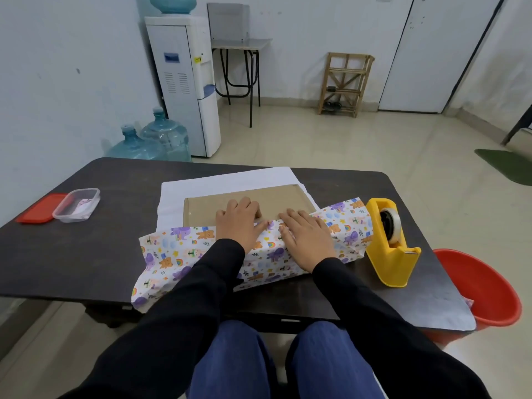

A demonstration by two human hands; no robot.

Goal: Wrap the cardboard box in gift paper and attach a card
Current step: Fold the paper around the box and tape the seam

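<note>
Your box [259, 197] sits in the middle of the table [86, 254], with the near flap of gift paper [178, 249] folded up over it. Your left hand [239, 223] and right hand [308, 234] both lie flat, fingers straight, pressing that edge down. I'd pull it snug and square before going right for the tape dispenser [385, 243]

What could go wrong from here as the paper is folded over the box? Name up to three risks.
1. The left hand and right hand both press the gift paper flap onto the cardboard box. Lifting one to reach the tape dispenser may let the flap spring back.
2. The paper's near left corner overhangs the table edge and could crease or drag the sheet askew.
</note>
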